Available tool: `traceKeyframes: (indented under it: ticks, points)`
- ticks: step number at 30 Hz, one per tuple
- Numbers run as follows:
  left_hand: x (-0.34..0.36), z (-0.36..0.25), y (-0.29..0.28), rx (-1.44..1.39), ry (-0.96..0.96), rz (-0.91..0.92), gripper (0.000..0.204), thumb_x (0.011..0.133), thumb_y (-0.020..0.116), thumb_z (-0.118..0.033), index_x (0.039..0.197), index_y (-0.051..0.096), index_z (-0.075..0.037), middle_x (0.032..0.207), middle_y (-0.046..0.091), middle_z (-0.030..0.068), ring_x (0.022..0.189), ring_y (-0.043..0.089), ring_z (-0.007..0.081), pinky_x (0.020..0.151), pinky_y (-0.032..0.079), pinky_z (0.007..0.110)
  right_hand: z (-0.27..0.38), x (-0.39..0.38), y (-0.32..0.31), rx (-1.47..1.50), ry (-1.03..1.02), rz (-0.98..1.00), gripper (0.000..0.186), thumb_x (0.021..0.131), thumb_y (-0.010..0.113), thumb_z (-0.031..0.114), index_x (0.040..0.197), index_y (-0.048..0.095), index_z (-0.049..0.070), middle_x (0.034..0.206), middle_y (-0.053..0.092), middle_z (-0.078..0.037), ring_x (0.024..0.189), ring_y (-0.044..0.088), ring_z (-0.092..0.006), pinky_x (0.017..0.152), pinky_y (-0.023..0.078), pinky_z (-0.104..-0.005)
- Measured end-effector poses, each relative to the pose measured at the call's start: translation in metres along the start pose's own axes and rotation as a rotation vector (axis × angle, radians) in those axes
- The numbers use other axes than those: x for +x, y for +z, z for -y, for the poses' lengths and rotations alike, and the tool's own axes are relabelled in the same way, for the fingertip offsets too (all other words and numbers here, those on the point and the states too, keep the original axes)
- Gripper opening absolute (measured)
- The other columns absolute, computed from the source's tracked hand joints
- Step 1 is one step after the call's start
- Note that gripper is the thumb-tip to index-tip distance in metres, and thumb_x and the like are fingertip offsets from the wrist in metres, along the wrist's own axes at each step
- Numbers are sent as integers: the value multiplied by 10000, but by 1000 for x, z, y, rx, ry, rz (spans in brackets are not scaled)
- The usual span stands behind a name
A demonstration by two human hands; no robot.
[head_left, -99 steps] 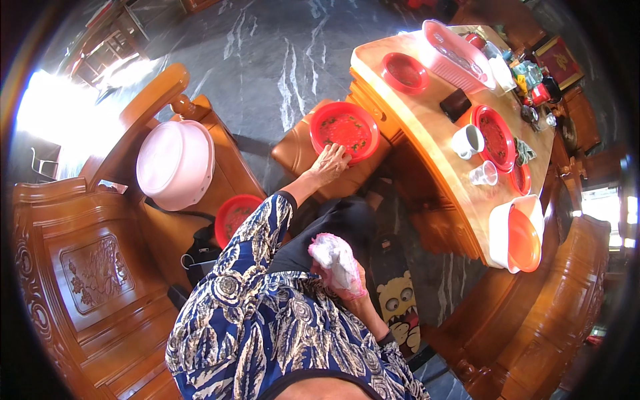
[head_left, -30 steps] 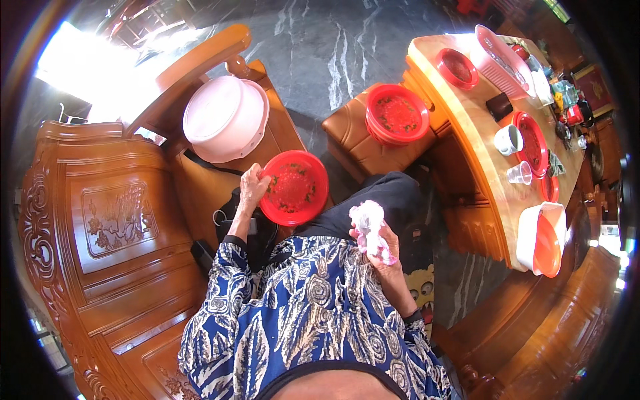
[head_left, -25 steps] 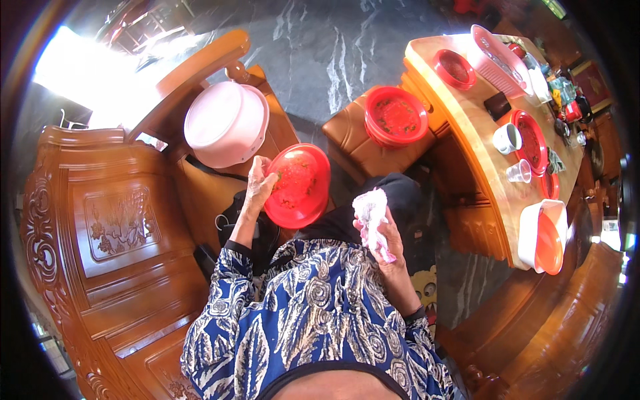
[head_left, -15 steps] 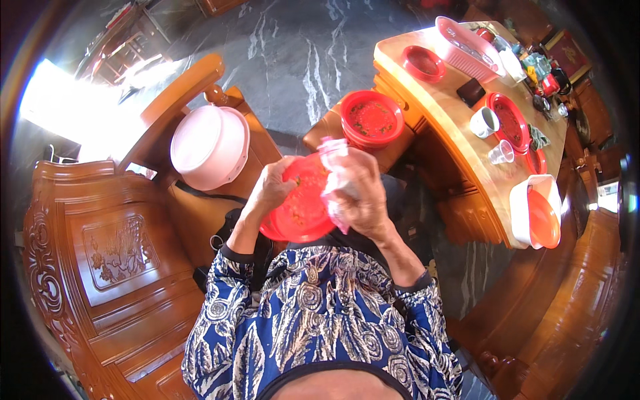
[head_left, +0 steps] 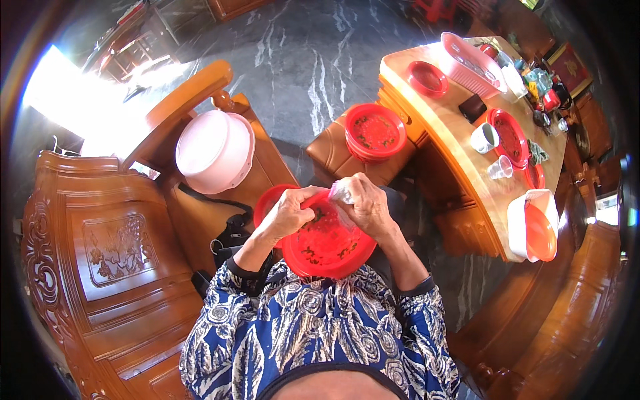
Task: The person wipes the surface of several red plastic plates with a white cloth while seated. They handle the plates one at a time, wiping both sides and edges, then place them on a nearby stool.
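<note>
A red basin (head_left: 327,252) with a green-patterned bottom is tipped toward me over my lap. My left hand (head_left: 285,217) is closed on its far rim, the thumb inside. A pale pink-and-white cloth (head_left: 343,193) is bunched in my right hand (head_left: 368,208), which presses it to the far right part of the same rim. Part of another red basin (head_left: 267,199) shows behind my left hand; how it is supported is hidden.
A brown stool (head_left: 322,155) ahead bears stacked red basins (head_left: 375,131). Left of me, a pink tub (head_left: 215,152) lies tilted on a wooden bench (head_left: 261,155). The table (head_left: 460,163) at right holds red dishes, cups, a pink basket (head_left: 472,67) and a white container (head_left: 517,230).
The red basin has turned so its inside faces up toward me. My right hand has moved the cloth from across the basin to its far rim. Another red basin has come into view behind.
</note>
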State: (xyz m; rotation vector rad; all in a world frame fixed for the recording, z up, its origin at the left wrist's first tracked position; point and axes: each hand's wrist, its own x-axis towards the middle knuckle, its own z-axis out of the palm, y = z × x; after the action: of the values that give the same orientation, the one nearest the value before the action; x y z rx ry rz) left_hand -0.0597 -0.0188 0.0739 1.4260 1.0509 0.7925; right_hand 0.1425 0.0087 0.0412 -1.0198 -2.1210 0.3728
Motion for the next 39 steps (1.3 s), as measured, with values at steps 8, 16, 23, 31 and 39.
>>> traceKeyframes:
  ticks: [8,16,23,31,39]
  points:
    - [-12,15,-6,-124,-6,-122,500,677,466,75,1154,604,18,995,649,25,920,593,85,836,455,228,-16,-40,15,139,383,-126,217,779,698,161,846,543,27,754,572,-151,690,587,-323,614,465,-387]
    - [-19,22,-9,-147,112,-252,497,685,448,92,1156,596,39,1000,659,40,915,599,83,851,459,237,-7,-72,38,204,680,-286,214,803,695,171,803,540,24,637,547,-151,553,557,-218,535,450,-341]
    - [-16,8,-1,-176,216,-445,517,691,423,127,1173,585,30,1030,643,35,935,583,81,838,445,213,-25,-88,72,582,882,-378,170,836,666,165,869,588,18,668,583,-38,596,515,-89,540,441,-277]
    - [-10,15,27,145,387,-790,476,760,473,123,1219,547,20,1106,620,76,1003,580,131,898,440,262,4,-74,75,1426,1069,-325,160,897,596,167,950,589,16,747,623,-40,572,597,-130,533,515,-282]
    - [-6,21,36,282,467,-851,468,749,488,106,1204,551,14,1083,639,144,986,625,211,864,468,292,14,-68,75,1552,1105,-127,177,898,583,184,958,574,18,740,623,-93,568,608,-187,510,524,-321]
